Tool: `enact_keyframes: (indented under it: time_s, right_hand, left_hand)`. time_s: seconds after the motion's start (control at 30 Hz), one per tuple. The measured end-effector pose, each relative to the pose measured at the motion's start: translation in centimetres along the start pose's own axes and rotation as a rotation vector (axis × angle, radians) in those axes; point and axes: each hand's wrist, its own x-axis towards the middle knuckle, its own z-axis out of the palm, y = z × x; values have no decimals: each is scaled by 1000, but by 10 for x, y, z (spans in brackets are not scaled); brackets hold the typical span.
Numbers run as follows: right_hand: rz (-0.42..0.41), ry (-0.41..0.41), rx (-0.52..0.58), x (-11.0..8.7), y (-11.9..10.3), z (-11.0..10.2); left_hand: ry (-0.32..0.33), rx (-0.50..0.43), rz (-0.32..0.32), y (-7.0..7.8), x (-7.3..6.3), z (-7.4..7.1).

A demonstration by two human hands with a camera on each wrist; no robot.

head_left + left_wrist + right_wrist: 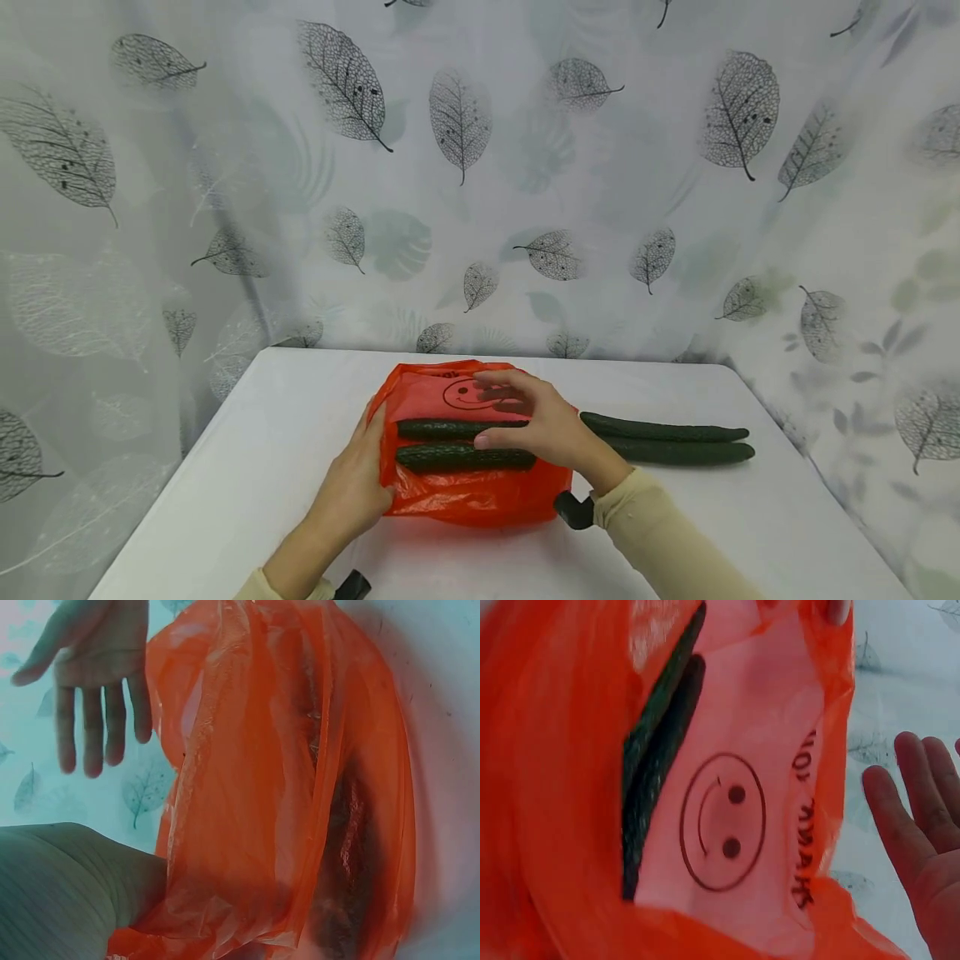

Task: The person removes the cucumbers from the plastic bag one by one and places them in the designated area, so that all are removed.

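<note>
A red plastic bag [480, 504] printed with a smiley face lies on the white table, its mouth spread wide. Two dark green cucumbers [465, 457] lie side by side inside it; in the right wrist view these cucumbers [664, 735] rest against the printed wall. My left hand [352, 479] grips the bag's left edge, its fingers partly hidden by the plastic in the left wrist view. Over the mouth, my right hand [543, 421] hovers with fingers spread, holding nothing; its straight fingers also show in the left wrist view.
Two more cucumbers [675, 452] lie on the table to the right of the bag, their left ends hidden by the bag and right hand. A leaf-patterned curtain [465, 208] hangs behind and beside the white table [300, 400].
</note>
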Motion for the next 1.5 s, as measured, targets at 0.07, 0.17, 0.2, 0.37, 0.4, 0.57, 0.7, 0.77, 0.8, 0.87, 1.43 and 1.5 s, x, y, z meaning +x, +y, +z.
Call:
enact_keyframes:
  time_s: [0.07,0.17,0.2,0.37,0.4,0.57,0.7,0.77,0.8,0.87,1.43,1.5]
  right_hand:
    - [-8,4,104,2,2,3]
    - [-6,13,264,4,3,9]
    - [-2,13,310,5,4,12]
    - [38,27,379,9,15,21]
    - [53,35,368,10,18,22]
    - [146,89,308,12,31,30]
    - [198,108,256,12,39,35]
    - [199,105,215,12,42,37]
    - [191,100,190,12,44,37]
    - [166,86,139,11,49,38]
    - [234,53,-106,8,82,46]
    - [258,54,-124,8,86,47]
  left_hand:
    - [2,2,3,0,0,0]
    - [4,0,11,1,1,0]
    - [3,0,12,1,1,0]
    - [-5,0,8,1,2,0]
    - [-5,0,6,2,1,0]
    - [-4,-5,5,1,0,1]
    - [-11,0,-9,1,0,3]
    - [-16,4,-13,1,0,3]
    - [-15,6,-10,1,0,3]
    - [-16,11,-10,0,0,3]
    - [-9,8,12,2,1,2]
    - [-11,11,10,2,1,2]
